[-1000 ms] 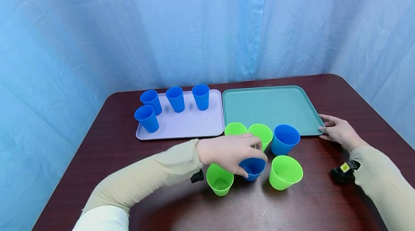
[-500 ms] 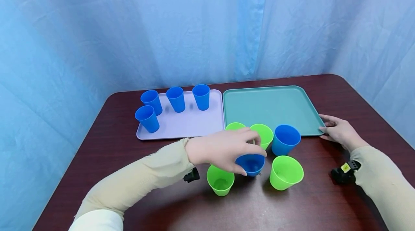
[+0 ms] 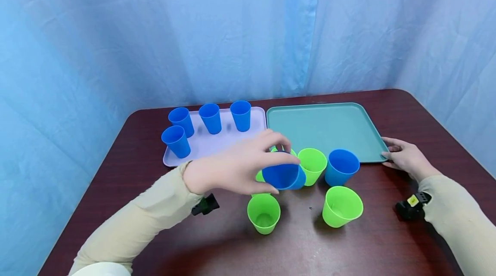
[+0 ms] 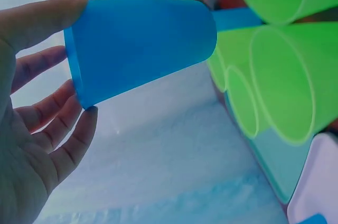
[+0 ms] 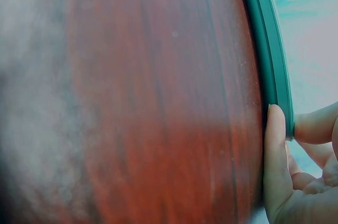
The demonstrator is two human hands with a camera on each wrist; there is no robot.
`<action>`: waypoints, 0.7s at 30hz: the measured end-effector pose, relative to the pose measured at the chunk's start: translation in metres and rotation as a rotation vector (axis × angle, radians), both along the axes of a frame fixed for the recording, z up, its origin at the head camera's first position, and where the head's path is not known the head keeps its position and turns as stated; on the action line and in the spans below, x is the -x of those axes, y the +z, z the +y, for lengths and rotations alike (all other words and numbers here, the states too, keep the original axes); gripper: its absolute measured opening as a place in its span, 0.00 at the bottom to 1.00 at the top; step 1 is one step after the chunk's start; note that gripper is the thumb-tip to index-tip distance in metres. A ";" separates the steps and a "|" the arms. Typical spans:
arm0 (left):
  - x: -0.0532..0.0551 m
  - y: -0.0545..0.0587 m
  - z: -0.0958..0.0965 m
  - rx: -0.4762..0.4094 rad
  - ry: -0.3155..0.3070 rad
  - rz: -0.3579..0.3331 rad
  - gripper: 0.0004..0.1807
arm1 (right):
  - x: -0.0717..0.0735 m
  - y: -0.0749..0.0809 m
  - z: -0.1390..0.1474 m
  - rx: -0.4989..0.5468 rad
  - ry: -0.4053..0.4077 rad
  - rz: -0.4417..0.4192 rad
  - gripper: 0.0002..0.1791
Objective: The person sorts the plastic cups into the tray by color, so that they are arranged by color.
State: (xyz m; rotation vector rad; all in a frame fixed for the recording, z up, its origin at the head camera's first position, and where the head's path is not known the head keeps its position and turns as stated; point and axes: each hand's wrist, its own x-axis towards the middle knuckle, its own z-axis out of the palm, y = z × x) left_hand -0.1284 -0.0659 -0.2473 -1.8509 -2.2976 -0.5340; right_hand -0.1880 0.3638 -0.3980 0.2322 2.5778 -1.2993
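My left hand [image 3: 236, 166] holds a blue cup [image 3: 282, 176] by its rim, thumb on one side and fingers on the other. In the left wrist view this cup [image 4: 142, 49] is raised and its base points away from the palm. Below and around it stand lime-green cups, among them a near one [image 3: 263, 213], one behind [image 3: 312, 166] and one at right [image 3: 341, 207]; another is partly hidden by the hand. Beside them stands a second blue cup [image 3: 342, 166]. My right hand [image 3: 407, 157] pinches the near right corner of a teal tray [image 3: 321, 125].
Left of the teal tray lies a lilac tray [image 3: 224, 149] bearing several upright blue cups, one of them [image 3: 176, 141] at its left edge. Both trays lie toward the back of a dark wooden table [image 3: 217, 250]. Blue curtains [image 3: 248, 30] hang behind the table and along both sides.
My left hand has lifted the blue cup from among the green cups and carried it left and toward the back, tilting it. My right hand stays at the tray corner.
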 end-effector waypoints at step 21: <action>0.022 -0.002 -0.062 -0.044 0.299 0.025 0.32 | 0.001 -0.001 0.001 -0.003 -0.003 -0.010 0.34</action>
